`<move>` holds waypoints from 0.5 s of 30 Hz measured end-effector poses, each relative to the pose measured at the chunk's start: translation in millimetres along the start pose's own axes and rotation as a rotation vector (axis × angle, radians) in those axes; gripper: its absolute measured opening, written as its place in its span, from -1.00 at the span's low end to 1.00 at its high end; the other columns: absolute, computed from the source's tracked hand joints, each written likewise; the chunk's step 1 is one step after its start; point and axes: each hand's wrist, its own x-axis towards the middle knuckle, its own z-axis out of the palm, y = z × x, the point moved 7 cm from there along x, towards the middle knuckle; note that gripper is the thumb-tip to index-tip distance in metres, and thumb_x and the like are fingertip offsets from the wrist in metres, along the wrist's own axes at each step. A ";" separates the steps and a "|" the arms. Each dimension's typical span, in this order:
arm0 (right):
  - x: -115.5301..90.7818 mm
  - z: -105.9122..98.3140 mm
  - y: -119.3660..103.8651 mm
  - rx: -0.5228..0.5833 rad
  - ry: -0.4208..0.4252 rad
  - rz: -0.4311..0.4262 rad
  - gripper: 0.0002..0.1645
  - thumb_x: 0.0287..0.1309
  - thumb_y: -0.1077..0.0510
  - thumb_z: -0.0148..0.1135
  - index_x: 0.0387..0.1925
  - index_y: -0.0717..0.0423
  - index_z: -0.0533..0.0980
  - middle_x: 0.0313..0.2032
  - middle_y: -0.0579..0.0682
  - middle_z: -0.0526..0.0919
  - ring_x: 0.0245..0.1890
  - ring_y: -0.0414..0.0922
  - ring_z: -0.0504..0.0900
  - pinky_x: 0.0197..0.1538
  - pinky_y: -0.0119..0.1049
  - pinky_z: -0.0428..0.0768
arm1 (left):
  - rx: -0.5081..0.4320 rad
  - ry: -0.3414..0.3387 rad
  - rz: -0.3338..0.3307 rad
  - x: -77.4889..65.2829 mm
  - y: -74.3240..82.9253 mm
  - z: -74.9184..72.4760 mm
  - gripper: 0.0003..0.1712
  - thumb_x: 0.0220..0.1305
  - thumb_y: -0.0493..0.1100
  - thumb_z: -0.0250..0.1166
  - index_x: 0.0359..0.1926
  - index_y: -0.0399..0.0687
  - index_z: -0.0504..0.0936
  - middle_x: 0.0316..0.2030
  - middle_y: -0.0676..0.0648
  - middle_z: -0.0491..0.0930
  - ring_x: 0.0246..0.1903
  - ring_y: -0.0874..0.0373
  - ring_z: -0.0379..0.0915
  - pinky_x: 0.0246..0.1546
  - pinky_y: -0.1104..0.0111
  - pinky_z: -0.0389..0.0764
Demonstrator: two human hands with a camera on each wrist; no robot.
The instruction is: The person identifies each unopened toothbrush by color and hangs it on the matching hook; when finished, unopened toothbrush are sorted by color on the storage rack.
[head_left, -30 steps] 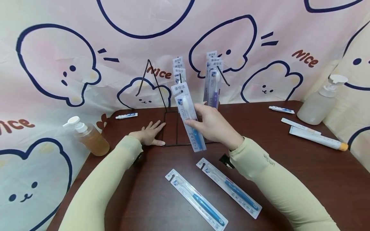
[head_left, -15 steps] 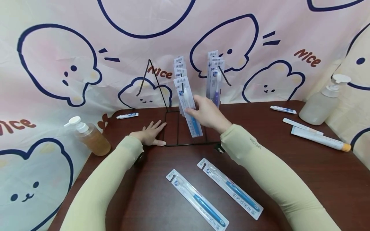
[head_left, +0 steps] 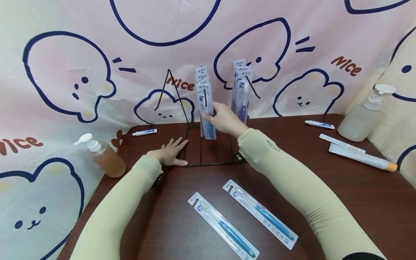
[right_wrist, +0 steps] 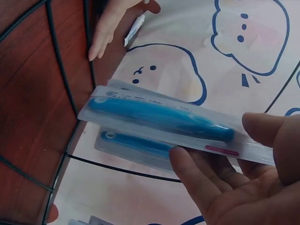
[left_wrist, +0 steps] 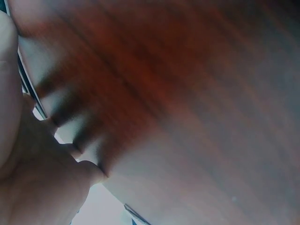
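Note:
My right hand [head_left: 227, 120] pinches a packaged blue toothbrush [right_wrist: 159, 115] between thumb and fingers. Its card hangs upright at the front of the middle hook of a black wire rack [head_left: 211, 164], with the hook's tip showing through the top of the card. Behind it on that hook are several similar packs, and another blue toothbrush [right_wrist: 136, 143] shows below it in the right wrist view. My left hand [head_left: 167, 153] lies on the table with fingers spread, fingertips at the left side of the rack's base; the left wrist view shows it [left_wrist: 42, 173] at the edge.
Several packs with a purple toothbrush [head_left: 243, 99] in front hang on the right hook; the left hook [head_left: 160, 95] is bare. Two blue toothbrush packs [head_left: 224, 227] lie nearer on the table. Pump bottles [head_left: 105, 159] stand at both sides, with toothpaste tubes [head_left: 362, 157] on the table.
My right hand has moved the toothbrush pack back and up along the middle hook, and the pack has swung from tilted to nearly upright. My left hand has stayed in place.

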 end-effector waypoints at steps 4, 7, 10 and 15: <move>-0.4 -0.4 2.1 0.002 -0.002 0.011 -0.45 0.23 -0.06 0.10 0.22 -0.02 0.32 0.03 -0.05 0.53 -0.03 -0.17 0.52 -0.03 -0.22 0.47 | -0.006 -0.003 -0.004 1.4 0.7 -0.5 0.13 0.07 0.43 0.07 0.44 0.12 -0.32 0.41 -0.16 -0.40 0.34 -0.26 -0.48 0.15 -0.26 -0.18; -1.1 -1.2 3.5 0.007 -0.001 0.021 -0.45 0.21 -0.06 0.12 0.20 -0.02 0.33 0.00 -0.05 0.55 -0.08 -0.19 0.53 -0.07 -0.22 0.48 | -0.007 -0.003 -0.008 1.8 0.2 -0.5 0.15 0.05 0.46 0.07 0.44 0.13 -0.32 0.41 -0.15 -0.41 0.34 -0.26 -0.48 0.15 -0.26 -0.18; -2.7 -0.4 6.2 0.015 -0.016 0.033 -0.46 0.20 -0.06 0.14 0.18 -0.02 0.34 -0.05 -0.06 0.56 -0.13 -0.19 0.54 -0.11 -0.21 0.50 | -0.008 -0.011 -0.015 1.0 -0.5 0.4 0.16 0.03 0.47 0.06 0.44 0.13 -0.33 0.41 -0.14 -0.42 0.34 -0.25 -0.50 0.15 -0.26 -0.19; -9.5 -1.6 14.7 -0.010 -0.039 0.053 -0.49 0.15 -0.09 0.20 0.10 -0.03 0.39 -0.15 -0.06 0.55 -0.20 -0.16 0.54 -0.17 -0.19 0.51 | -0.021 -0.010 -0.011 -0.3 -0.9 0.9 0.15 0.05 0.44 0.09 0.44 0.11 -0.31 0.41 -0.16 -0.41 0.34 -0.26 -0.50 0.14 -0.27 -0.19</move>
